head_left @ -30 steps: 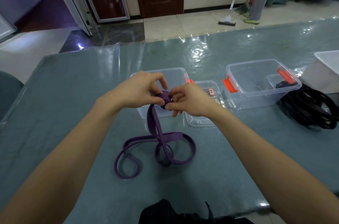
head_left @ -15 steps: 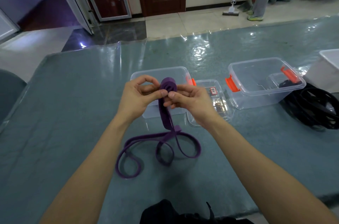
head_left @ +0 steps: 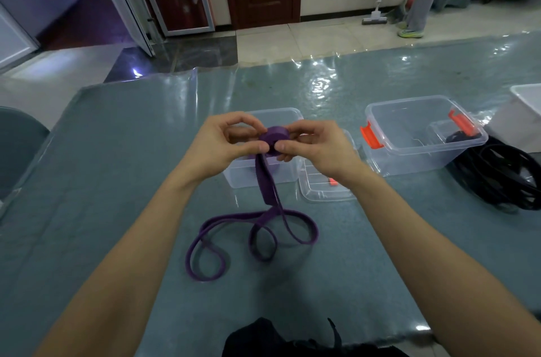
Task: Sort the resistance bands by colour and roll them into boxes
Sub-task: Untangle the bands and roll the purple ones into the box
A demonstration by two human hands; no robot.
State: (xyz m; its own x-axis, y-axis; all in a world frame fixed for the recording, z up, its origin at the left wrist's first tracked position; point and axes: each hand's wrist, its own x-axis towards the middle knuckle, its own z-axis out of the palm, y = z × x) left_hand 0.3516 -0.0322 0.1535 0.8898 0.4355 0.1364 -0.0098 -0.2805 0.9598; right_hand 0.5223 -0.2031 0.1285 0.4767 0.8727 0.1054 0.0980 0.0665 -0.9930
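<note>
Since a second ago the rolled end of the purple band [head_left: 273, 141] has been brought out from under the fingers and is now seen as a small coil. The loose loops on the table [head_left: 117, 181] have hardly shifted.

- The coil is held in the air above the near clear box [head_left: 240, 178], between both hands. A doubled tail hangs down from it to the loops lying flat in front of the box.
- Left hand [head_left: 222, 149]: the coil's left side is pinched between thumb and forefinger, with the other fingers curled behind.
- Right hand [head_left: 319, 152]: the right side is pinched the same way, with the thumb on the near edge.
- Handling, judged: the band is light, soft and rubbery. It should be grippy rather than slippery, with no fragility concern.
- Spring-back is expected, and the coil will likely unwind if the pinch is relaxed.
- Hold is best taken on the coil's flat faces. The tail should be kept lightly tensioned and untwisted as it is fed in.
- Most of the band is still unrolled, so the step is judged early.
- A loose lid [head_left: 325, 192] lies just beside the near box.
- The orange-latched box [head_left: 424, 137] stands further right, with the black bands [head_left: 503, 178] piled against it.
</note>
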